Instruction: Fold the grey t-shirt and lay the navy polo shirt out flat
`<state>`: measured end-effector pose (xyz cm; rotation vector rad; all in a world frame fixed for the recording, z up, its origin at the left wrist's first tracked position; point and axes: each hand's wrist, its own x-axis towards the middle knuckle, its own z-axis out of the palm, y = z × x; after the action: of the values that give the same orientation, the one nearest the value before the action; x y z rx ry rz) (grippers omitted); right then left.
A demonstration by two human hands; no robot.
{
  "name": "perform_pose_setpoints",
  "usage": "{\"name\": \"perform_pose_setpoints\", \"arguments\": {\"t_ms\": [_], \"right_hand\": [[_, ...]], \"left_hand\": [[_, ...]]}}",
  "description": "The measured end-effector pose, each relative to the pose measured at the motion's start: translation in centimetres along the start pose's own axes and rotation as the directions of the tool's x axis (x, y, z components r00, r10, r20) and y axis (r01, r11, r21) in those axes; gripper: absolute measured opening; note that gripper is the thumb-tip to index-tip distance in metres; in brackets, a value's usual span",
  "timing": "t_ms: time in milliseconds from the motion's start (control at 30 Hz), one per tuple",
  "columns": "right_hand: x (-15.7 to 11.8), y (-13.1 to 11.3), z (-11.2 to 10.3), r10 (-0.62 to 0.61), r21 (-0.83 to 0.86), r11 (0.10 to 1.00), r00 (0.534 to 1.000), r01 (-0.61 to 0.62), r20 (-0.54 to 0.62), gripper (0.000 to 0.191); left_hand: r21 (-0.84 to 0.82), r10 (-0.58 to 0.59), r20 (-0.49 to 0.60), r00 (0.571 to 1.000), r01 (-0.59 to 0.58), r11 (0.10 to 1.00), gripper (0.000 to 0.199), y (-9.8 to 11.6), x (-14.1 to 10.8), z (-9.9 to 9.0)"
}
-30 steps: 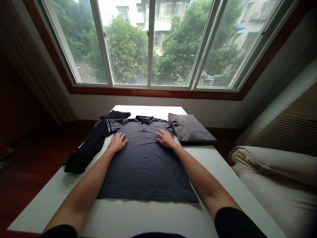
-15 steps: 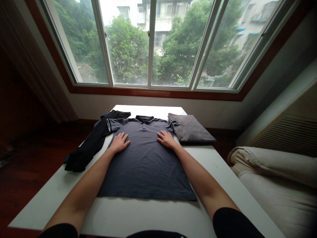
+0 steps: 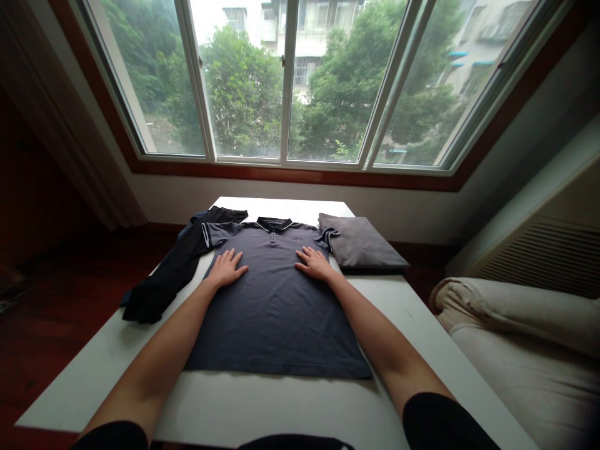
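A dark grey polo shirt [image 3: 274, 312] lies spread face up, its black collar at the far end and its hem towards me. My left hand [image 3: 225, 269] rests flat on the left side of the chest with fingers apart. On the opposite side, my right hand [image 3: 314, 262] lies flat on the cloth, fingers spread. Neither hand grips the fabric. White-striped cuffs edge both short sleeves; the right sleeve reaches the grey folded cushion-like piece [image 3: 360, 244] beside it.
The shirt is on a white table [image 3: 262, 400]. Dark trousers-like clothing [image 3: 173, 269] lies along the table's left side. A beige sofa [image 3: 525, 337] stands at the right, and a wide window [image 3: 281, 87] is beyond the table.
My right hand has shifted very slightly inward on the shirt. My left hand and the shirt look nearly unchanged.
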<state>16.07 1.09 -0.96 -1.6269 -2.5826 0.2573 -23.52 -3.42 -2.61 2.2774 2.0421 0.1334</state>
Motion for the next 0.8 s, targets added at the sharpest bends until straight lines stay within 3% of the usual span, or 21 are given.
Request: {"name": "perform_pose_setpoints", "arguments": {"t_ms": [100,200,300,400,533,700,800], "right_hand": [[-0.1,0.1,-0.1,0.0,-0.019,1.0,0.999,-0.001,-0.039,0.072],[-0.3,-1.1,0.0,-0.108,-0.027,0.994,0.993,0.107,-0.044,0.071],[-0.2,-2.8,0.3,-0.249,-0.006,0.968,0.968,0.25,0.021,0.072],[-0.1,-3.5,0.7,-0.305,0.016,0.952,0.95,0.304,0.071,0.073],[0.2,-2.3,0.7,-0.228,0.021,0.974,0.972,0.227,0.064,0.072],[0.2,0.1,0.4,-0.045,0.013,0.999,0.999,0.045,0.0,0.069],[0.0,0.0,0.5,-0.003,0.003,1.0,0.999,0.004,-0.039,0.067]], "left_hand": [[-0.005,0.001,0.003,1.0,-0.001,1.0,0.082,0.2,-0.2,-0.3],[-0.007,0.005,0.006,1.0,-0.004,1.0,0.083,0.2,-0.2,-0.4],[0.006,0.0,0.011,1.0,0.0,1.0,0.084,0.3,-0.3,-0.4],[0.017,0.0,0.011,1.0,0.0,1.0,0.084,0.3,-0.3,-0.4],[0.02,0.002,0.01,1.0,-0.002,1.0,0.084,0.3,-0.2,-0.4],[0.02,0.0,0.007,1.0,-0.001,1.0,0.083,0.2,-0.2,-0.3],[0.015,-0.002,0.009,1.0,0.002,1.0,0.084,0.1,-0.1,-0.2]]}}
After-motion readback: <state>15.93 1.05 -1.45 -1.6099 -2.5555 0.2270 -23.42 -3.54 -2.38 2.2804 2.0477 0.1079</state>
